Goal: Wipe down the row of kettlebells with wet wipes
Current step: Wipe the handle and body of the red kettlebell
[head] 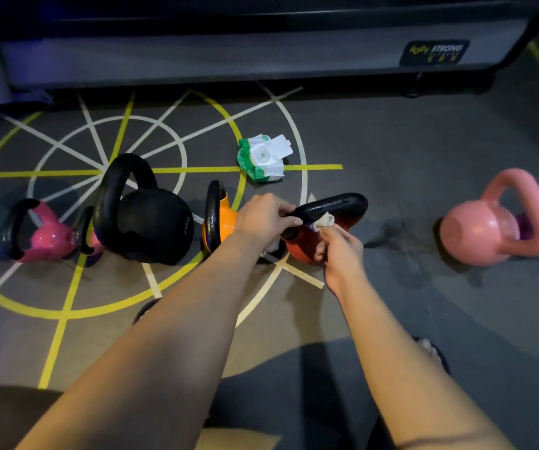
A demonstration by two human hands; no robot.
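Red kettlebell (297,250), centre frame; its black handle (338,204) runs left to right, rising toward the right. Your left grip (265,219) clenches the handle's left end. Your right grip (339,246), nearer the handle's middle, pinches a wadded wipe (325,220) against its near edge. Wipe pack (263,159), upper centre on the floor (391,151): lid open, contents too small to tell.

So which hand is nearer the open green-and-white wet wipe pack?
Left. The left hand, gripping the black handle of the red kettlebell, is just this side of the pack; the right hand, pinching a crumpled white wipe, is farther toward the person and right.
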